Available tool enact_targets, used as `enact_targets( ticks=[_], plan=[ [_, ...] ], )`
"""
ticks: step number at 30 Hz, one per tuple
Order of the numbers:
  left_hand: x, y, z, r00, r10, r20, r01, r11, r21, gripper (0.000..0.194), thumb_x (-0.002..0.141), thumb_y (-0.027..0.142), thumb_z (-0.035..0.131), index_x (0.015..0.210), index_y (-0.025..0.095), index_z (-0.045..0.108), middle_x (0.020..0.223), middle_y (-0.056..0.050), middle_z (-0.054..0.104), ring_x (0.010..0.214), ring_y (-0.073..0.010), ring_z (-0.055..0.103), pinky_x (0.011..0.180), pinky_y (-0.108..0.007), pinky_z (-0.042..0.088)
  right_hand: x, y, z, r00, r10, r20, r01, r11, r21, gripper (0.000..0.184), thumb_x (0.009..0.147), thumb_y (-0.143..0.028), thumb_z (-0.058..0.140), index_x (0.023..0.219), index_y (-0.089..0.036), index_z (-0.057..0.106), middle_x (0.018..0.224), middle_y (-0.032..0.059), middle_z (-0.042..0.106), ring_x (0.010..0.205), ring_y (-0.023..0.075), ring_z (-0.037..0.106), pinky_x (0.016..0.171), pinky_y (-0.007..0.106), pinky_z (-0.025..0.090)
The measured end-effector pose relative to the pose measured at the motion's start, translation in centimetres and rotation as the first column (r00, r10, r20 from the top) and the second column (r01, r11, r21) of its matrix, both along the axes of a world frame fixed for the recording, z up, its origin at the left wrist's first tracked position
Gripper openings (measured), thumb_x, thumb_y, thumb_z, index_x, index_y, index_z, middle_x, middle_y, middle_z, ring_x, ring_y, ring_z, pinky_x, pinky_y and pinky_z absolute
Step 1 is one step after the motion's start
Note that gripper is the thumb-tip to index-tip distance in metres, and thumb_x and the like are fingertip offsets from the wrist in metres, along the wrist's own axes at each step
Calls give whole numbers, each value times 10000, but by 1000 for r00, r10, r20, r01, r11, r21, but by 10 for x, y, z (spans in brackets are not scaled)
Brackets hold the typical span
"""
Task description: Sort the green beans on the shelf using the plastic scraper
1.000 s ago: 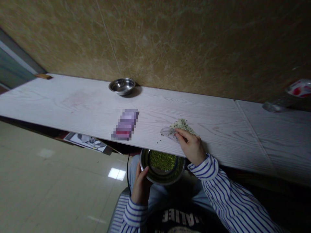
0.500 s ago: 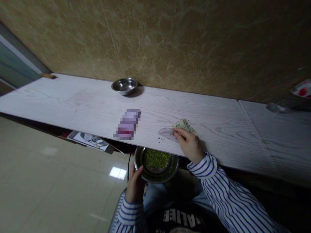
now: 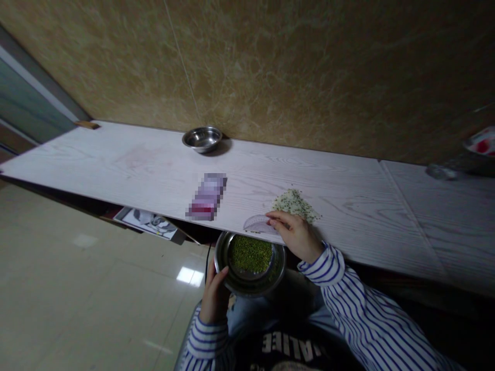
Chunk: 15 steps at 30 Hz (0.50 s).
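Note:
My left hand (image 3: 215, 293) grips the rim of a metal bowl (image 3: 279, 273) just below the table's front edge. Green beans (image 3: 250, 254), which look like mung beans, cover much of its bottom. My right hand (image 3: 296, 232) is closed on a clear protractor (image 3: 256, 223), whose curved side faces away from me. The protractor lies against the tabletop near the edge, above the bowl, with a few beans along its near side. Just beyond my right hand, a pile of white grains mixed with green beans (image 3: 293, 202) is spread on the table.
A smaller metal bowl (image 3: 202, 139) stands by the wall on the white table (image 3: 154, 170). A pixelated purple-pink item (image 3: 208, 197) lies left of the pile. At the far right is a clear container with a red-and-white label (image 3: 483, 141). A box (image 3: 149, 224) shows below the tabletop.
My right hand has drawn the protractor toward the table's front edge and slightly left, bringing a few beans with it. My left hand keeps hold of the bowl at about the same place.

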<state>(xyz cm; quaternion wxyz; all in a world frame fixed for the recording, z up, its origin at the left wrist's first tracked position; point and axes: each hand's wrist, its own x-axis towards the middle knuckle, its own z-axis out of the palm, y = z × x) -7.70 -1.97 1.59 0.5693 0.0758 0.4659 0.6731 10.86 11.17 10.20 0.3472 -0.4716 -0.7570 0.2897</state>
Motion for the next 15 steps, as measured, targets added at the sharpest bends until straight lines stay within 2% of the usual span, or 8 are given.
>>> enact_targets(
  ticks=[4, 6, 11, 15],
  plan=[
    [0, -2, -2, 999, -21, -36, 21, 1000, 8, 621, 732, 327, 794, 1334, 288, 642, 1366, -80, 670, 1388, -376, 473, 1120, -461, 407, 4, -5, -3, 995, 80, -58, -83, 995, -51, 229, 923, -194, 572, 1050, -228, 759, 897, 26, 812, 845, 176, 765, 822, 331, 596],
    [-1, -3, -3, 998, -36, -43, 36, 999, 1, 635, 732, 339, 792, 1344, 291, 633, 1372, -80, 665, 1378, -377, 484, 1100, -460, 430, 8, -7, -6, 993, 73, -92, -78, 996, -43, 225, 918, -214, 578, 1046, -232, 763, 916, 34, 811, 853, 183, 765, 824, 340, 599],
    [4, -7, -9, 995, -96, -18, 96, 995, 0, 633, 680, 317, 820, 1291, 252, 667, 1308, -97, 697, 1340, -397, 521, 1089, -500, 438, 30, -8, -11, 975, -97, -198, 89, 995, -48, 251, 900, -306, 607, 1080, -228, 762, 1025, 77, 801, 875, 218, 765, 781, 356, 616],
    [11, -10, -11, 998, -66, -6, 66, 997, -43, 656, 696, 335, 799, 1327, 265, 636, 1312, -93, 690, 1308, -404, 547, 1042, -512, 478, 56, -4, -12, 923, -247, -296, 235, 969, -77, 288, 876, -371, 638, 1086, -208, 750, 982, 92, 802, 887, 236, 765, 775, 361, 619]
  ],
)
